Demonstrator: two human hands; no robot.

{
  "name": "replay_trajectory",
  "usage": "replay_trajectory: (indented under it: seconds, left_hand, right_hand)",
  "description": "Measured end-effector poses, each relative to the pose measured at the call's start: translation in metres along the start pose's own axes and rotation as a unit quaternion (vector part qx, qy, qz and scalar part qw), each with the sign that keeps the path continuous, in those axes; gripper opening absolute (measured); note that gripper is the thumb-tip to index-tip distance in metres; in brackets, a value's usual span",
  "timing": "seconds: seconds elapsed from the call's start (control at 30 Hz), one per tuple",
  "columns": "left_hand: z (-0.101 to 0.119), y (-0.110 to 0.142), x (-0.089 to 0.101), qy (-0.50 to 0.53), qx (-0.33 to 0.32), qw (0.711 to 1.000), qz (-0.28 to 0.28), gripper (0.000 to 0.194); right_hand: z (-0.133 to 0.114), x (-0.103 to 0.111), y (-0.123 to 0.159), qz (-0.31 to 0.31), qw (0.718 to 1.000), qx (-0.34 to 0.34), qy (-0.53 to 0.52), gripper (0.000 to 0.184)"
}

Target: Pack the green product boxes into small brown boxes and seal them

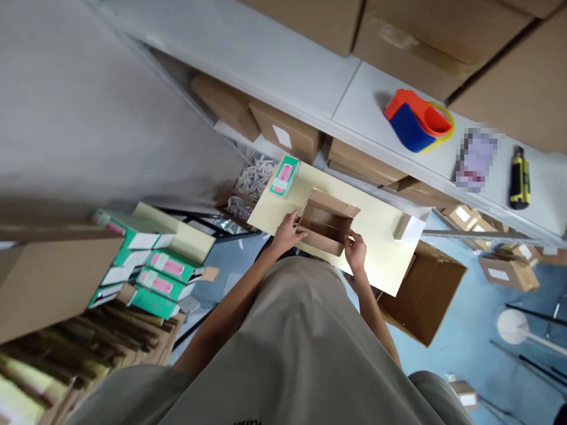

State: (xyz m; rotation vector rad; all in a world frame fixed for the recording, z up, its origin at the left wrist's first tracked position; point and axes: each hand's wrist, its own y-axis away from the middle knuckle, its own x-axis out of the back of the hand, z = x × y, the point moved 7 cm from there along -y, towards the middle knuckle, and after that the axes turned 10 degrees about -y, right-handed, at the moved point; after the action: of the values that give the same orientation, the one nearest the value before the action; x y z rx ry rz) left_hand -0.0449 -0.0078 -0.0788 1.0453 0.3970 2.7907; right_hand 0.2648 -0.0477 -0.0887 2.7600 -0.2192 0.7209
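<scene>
A small brown cardboard box (325, 242) stands open-topped on a pale yellow board (376, 254) in front of me, and its inside looks bare. My left hand (287, 232) grips the box's left end, thumb and fingers pinching the cardboard there. At the right end my right hand (355, 251) holds the edge between thumb and fingers. A green and pink package (284, 177) lies on the board's far left corner. Toward the right end of the board sits a small white box (410, 228).
Above the board runs a white shelf (283, 88) with a red and blue roll-like object (416, 121), a blurred-out item (476, 159) and a yellow-black box cutter (519, 177). Green packages (163, 277) are stacked at left. An open carton (425, 292) stands right of the board.
</scene>
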Motion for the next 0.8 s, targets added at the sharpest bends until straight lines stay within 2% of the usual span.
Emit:
replay_trajectory:
  seconds: [0.2, 0.3, 0.4, 0.5, 0.57, 0.7, 0.8]
  left_hand:
    - [-0.024, 0.06, 0.052, 0.062, 0.047, 0.993, 0.083, 0.087]
    - [-0.042, 0.086, 0.081, 0.076, 0.073, 0.985, 0.138, 0.085]
    - [-0.063, 0.11, 0.112, 0.108, 0.101, 0.971, 0.19, 0.084]
    - [-0.088, 0.143, 0.149, 0.127, 0.111, 0.954, 0.246, 0.084]
    - [-0.111, 0.174, 0.175, 0.121, 0.125, 0.942, 0.288, 0.082]
    - [-0.172, 0.256, 0.224, 0.105, 0.176, 0.908, 0.367, 0.08]
    - [-0.225, 0.322, 0.247, 0.123, 0.212, 0.88, 0.407, 0.078]
  right_hand:
    - [-0.049, -0.031, -0.004, -0.081, 0.996, 0.033, -0.035, 0.065]
    - [-0.085, -0.059, -0.009, -0.117, 0.991, 0.059, -0.042, 0.06]
    - [-0.128, -0.098, -0.009, -0.158, 0.982, 0.091, -0.05, 0.056]
    - [-0.174, -0.145, 0.002, -0.193, 0.97, 0.136, -0.051, 0.052]
    - [-0.205, -0.183, 0.018, -0.226, 0.957, 0.173, -0.052, 0.051]
    - [-0.255, -0.274, 0.073, -0.306, 0.921, 0.236, -0.044, 0.049]
    - [-0.278, -0.347, 0.126, -0.362, 0.89, 0.275, -0.038, 0.045]
